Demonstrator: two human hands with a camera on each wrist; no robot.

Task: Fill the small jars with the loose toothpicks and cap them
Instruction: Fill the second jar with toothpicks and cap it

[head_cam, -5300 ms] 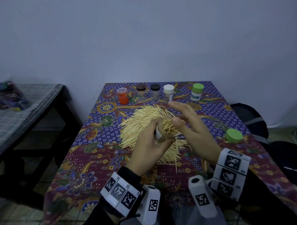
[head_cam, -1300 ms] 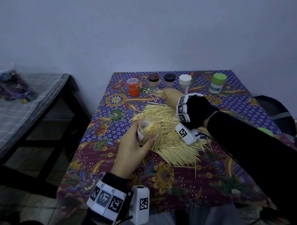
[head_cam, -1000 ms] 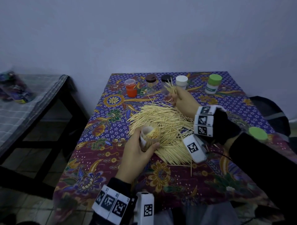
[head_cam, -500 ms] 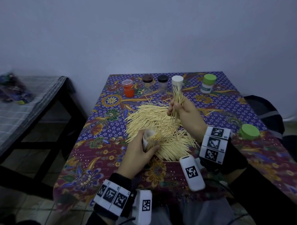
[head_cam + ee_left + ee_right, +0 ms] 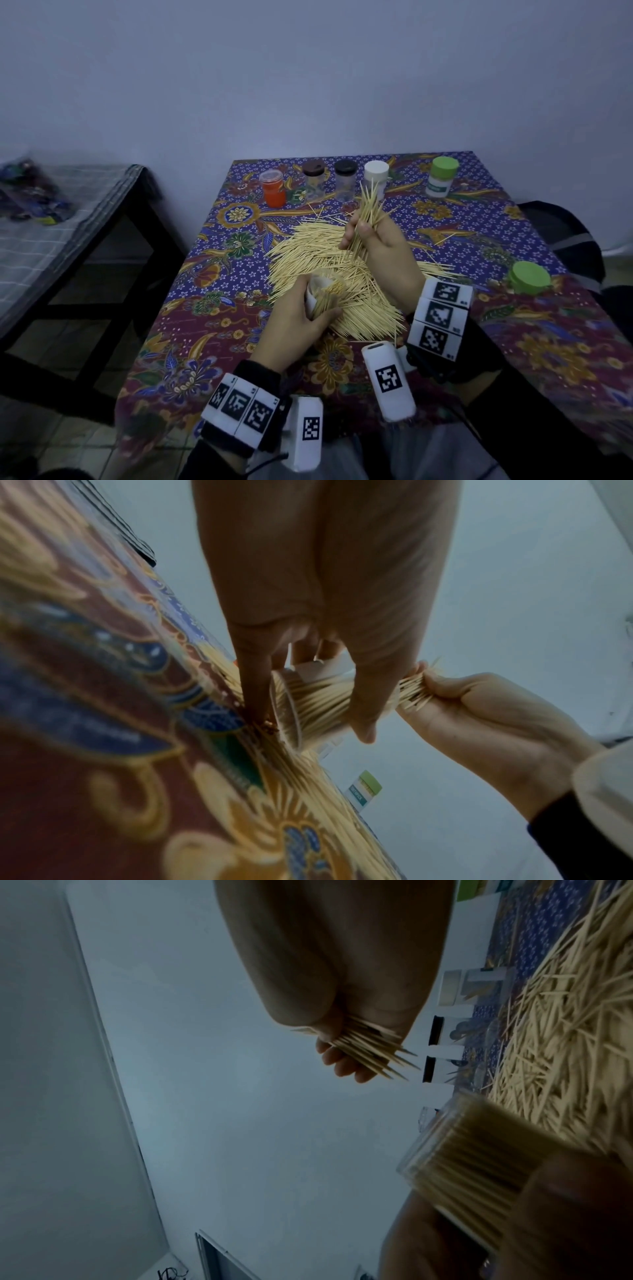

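A big heap of loose toothpicks (image 5: pixel 329 270) covers the middle of the patterned tablecloth (image 5: pixel 212 329). My left hand (image 5: pixel 301 318) grips a small clear jar (image 5: pixel 322 294) packed with toothpicks, tilted over the heap's near edge; the same jar (image 5: pixel 308 704) shows in the left wrist view, and the jar (image 5: pixel 472 1167) shows in the right wrist view. My right hand (image 5: pixel 373 236) is raised above the heap and grips a bundle of toothpicks (image 5: pixel 368 205) pointing up. The bundle (image 5: pixel 373 1047) sticks out past my curled fingers.
Along the table's far edge stand an orange jar (image 5: pixel 273 188), a brown-capped jar (image 5: pixel 313 178), a black-capped jar (image 5: pixel 346 178), a white-capped jar (image 5: pixel 376 174) and a green-capped jar (image 5: pixel 442 176). A loose green cap (image 5: pixel 529 277) lies at right. A dark bench (image 5: pixel 68 219) stands left.
My right hand reached to the far side of the heap, picked up a bundle of toothpicks and drew it back toward the jar. The left hand kept holding the jar in place.
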